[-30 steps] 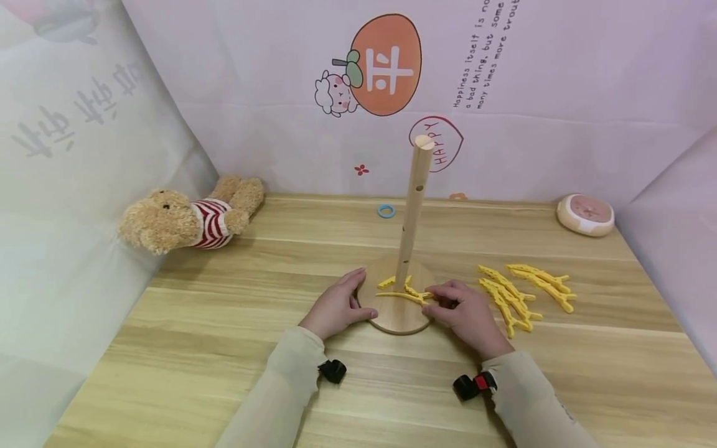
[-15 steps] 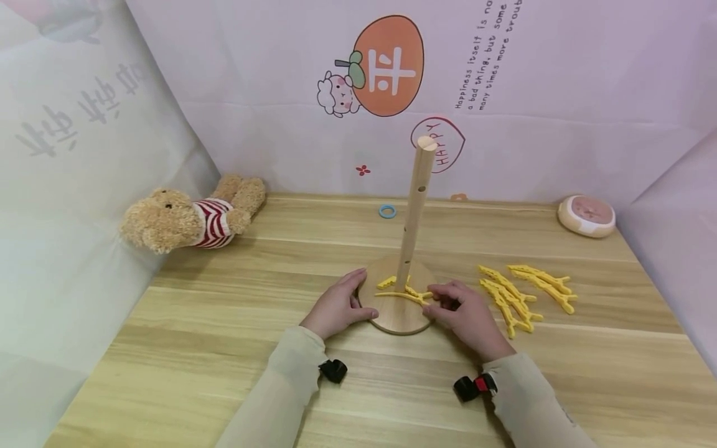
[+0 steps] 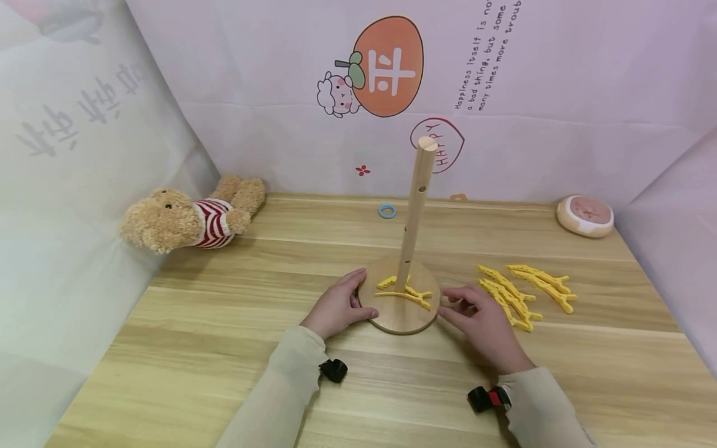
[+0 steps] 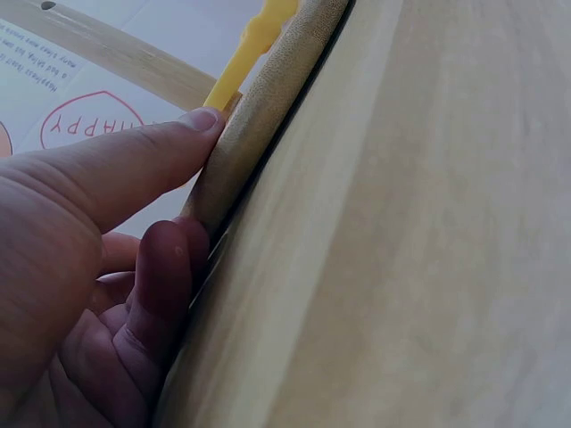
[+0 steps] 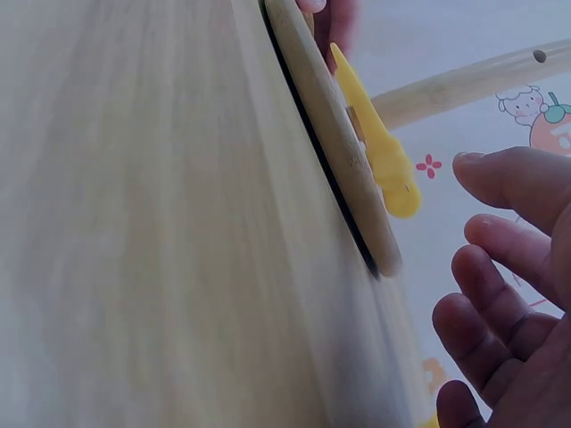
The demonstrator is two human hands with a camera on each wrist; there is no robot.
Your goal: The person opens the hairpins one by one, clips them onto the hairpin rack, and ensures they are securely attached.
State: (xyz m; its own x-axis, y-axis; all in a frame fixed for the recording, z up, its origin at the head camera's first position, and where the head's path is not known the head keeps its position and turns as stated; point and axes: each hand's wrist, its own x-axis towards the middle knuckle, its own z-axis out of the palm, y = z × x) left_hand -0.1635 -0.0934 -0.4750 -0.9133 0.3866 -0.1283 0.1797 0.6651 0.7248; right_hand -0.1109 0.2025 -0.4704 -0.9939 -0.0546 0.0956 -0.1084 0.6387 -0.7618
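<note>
A wooden stand (image 3: 414, 218) has an upright pole with holes on a round base (image 3: 399, 321). At the base's left edge, my left hand (image 3: 338, 305) holds the rim, its thumb at the front left and its fingers farther back. One yellow alligator hair clip (image 3: 404, 296) lies on the base in front of the pole; yellow clip parts (image 3: 386, 282) also show around the pole's foot. My right hand (image 3: 480, 323) is just off the base's right edge with nothing in it, fingers loosely bent and apart from the clip (image 5: 382, 152) in the right wrist view.
Several more yellow hair clips (image 3: 540, 283) lie on the table right of the stand, partly behind my right hand. A blue ring (image 3: 387, 211) sits near the back wall. A teddy bear (image 3: 190, 218) lies at the left, and a pink and white rounded device (image 3: 585, 216) stands back right.
My right hand has let go of the hair clip's forked end and moved right, off the base. The clip stays on the base. My left hand has not moved.
</note>
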